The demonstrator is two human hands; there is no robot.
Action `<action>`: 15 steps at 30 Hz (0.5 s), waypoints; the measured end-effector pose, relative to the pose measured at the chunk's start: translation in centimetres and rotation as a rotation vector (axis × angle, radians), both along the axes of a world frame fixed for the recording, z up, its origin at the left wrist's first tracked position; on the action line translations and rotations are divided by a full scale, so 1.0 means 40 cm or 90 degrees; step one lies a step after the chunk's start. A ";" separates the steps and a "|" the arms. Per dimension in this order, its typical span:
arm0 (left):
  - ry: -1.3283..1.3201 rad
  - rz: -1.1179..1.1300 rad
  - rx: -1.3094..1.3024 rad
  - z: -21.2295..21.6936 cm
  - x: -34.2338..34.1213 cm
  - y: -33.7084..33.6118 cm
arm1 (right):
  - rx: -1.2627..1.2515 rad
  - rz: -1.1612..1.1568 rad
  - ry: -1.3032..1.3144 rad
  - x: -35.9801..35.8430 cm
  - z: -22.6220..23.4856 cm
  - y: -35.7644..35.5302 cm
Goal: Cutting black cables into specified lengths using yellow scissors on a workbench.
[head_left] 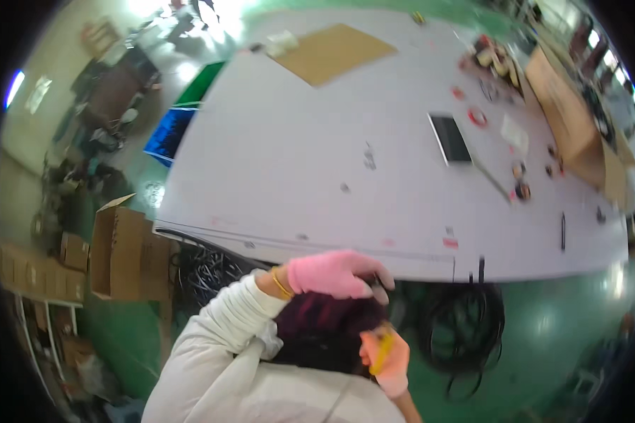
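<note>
Blurred table (317, 162), hair (317, 331) hiding fingers (374, 271)

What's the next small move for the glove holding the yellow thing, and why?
Probably lift the yellow thing to the dark hair under the upper gloved hand: that hand lies on the hair, while the lower gloved hand grips the thing lower, beside the head.

Cardboard box (123, 250) left of table (296, 162); cables (466, 324) below.
</note>
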State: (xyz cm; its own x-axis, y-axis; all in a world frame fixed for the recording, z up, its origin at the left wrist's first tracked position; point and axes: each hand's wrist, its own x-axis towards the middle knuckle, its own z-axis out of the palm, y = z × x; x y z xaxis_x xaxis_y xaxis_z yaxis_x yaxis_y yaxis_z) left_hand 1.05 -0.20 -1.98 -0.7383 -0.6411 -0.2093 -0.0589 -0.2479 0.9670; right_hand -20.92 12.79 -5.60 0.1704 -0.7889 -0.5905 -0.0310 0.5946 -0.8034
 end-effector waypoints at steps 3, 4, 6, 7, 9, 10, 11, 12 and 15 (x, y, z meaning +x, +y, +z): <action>0.007 -0.024 0.045 0.011 -0.010 0.014 | -0.144 -0.293 -0.251 -0.110 -0.109 -0.019; 0.001 -0.001 0.028 0.013 -0.008 0.026 | -0.258 -0.275 -0.120 -0.085 -0.102 -0.047; 0.015 -0.033 0.077 0.038 -0.025 0.045 | -0.331 -0.216 -0.065 -0.048 -0.088 -0.086; 0.017 -0.023 0.066 0.049 -0.020 0.052 | -0.287 -0.163 -0.145 -0.038 -0.095 -0.107; -0.010 -0.015 0.014 0.081 0.006 0.069 | -0.363 0.023 0.111 -0.040 -0.121 -0.124; 0.013 -0.007 0.034 0.089 0.029 0.086 | -0.431 0.057 0.182 -0.046 -0.132 -0.129; -0.039 0.027 0.046 0.126 0.062 0.106 | -0.497 0.088 0.253 -0.030 -0.109 -0.136; -0.088 0.057 0.060 0.165 0.100 0.131 | -0.483 0.065 0.217 -0.026 -0.102 -0.142; -0.084 0.345 0.049 0.212 0.259 0.274 | -0.481 0.044 0.205 -0.013 -0.030 -0.154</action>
